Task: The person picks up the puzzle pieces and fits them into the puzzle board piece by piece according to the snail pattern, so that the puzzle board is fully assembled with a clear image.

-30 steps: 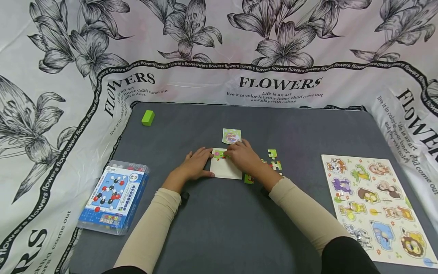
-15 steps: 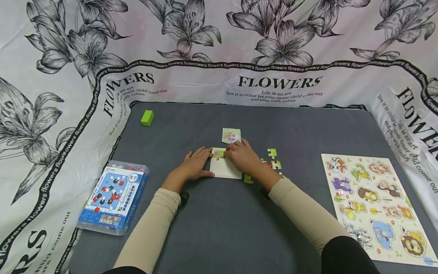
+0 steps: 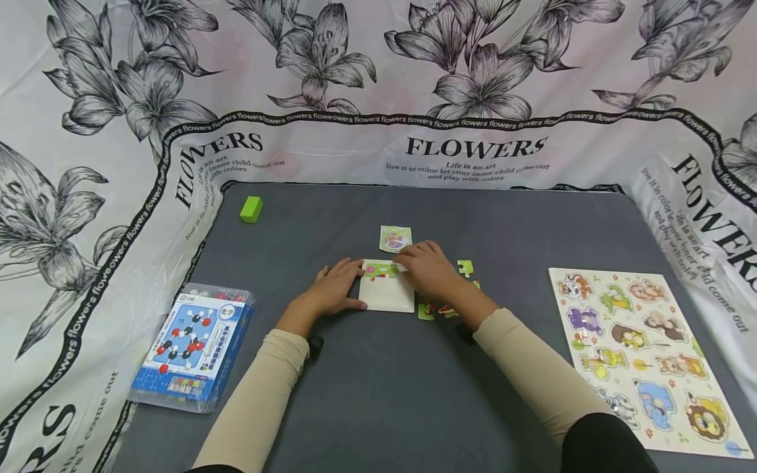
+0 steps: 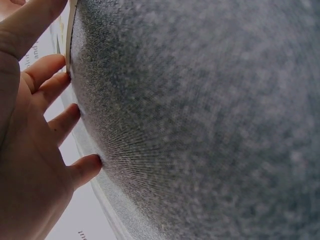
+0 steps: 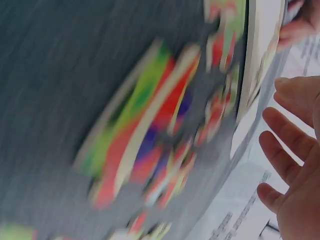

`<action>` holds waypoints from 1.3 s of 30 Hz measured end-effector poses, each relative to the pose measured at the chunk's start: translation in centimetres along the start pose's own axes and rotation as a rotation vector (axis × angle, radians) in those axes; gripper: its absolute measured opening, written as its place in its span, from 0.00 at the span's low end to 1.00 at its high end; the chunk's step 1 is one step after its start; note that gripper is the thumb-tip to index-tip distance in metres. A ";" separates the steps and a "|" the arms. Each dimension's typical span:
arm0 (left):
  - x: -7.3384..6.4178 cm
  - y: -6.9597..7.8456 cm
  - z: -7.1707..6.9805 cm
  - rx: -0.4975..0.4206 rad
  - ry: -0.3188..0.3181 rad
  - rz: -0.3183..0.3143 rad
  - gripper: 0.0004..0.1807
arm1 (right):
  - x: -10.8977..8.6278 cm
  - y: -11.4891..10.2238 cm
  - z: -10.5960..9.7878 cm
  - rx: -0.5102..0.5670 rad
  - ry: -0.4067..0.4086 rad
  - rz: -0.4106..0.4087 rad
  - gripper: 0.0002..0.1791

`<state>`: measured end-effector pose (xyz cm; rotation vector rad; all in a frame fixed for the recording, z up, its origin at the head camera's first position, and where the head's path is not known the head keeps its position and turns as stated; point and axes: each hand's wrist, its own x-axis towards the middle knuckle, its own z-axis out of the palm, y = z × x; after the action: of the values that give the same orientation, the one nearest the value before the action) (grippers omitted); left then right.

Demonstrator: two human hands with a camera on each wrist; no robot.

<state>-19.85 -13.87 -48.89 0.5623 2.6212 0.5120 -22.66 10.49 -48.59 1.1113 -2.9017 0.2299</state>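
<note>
A small cream puzzle board (image 3: 387, 299) lies in front of me, with green jigsaw pieces (image 3: 380, 270) along its far edge. My left hand (image 3: 334, 289) rests at the board's left side, fingers spread and touching its edge. Over the upper right corner is my right hand (image 3: 433, 270); in the right wrist view its fingers (image 5: 285, 155) are loosely extended and hold nothing. Loose jigsaw pieces (image 3: 426, 311) lie right of the board, partly hidden by the right forearm and blurred in the right wrist view. A small picture card (image 3: 395, 238) lies just beyond the board.
A blue boxed molecule model set (image 3: 189, 348) stands at the left. Near the far left corner lies a green block (image 3: 251, 209). A large animal puzzle board (image 3: 644, 355) occupies the right side. Dark grey cloth (image 3: 378, 394) covers the table, bordered by a flower-printed cloth (image 3: 331, 138).
My right hand has shifted slightly right, uncovering more of the green jigsaw pieces on the board. The left hand stays at the board's edge. The head view has tilted slightly.
</note>
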 end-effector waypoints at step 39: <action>0.0 -0.2 0.5 0.000 0.042 0.037 0.41 | -8.0 8.2 -1.7 -0.015 0.021 0.166 0.13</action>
<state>-19.69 -13.85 -49.39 0.6080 2.6553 0.5409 -22.25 22.06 -48.58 0.8599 -2.9732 0.2223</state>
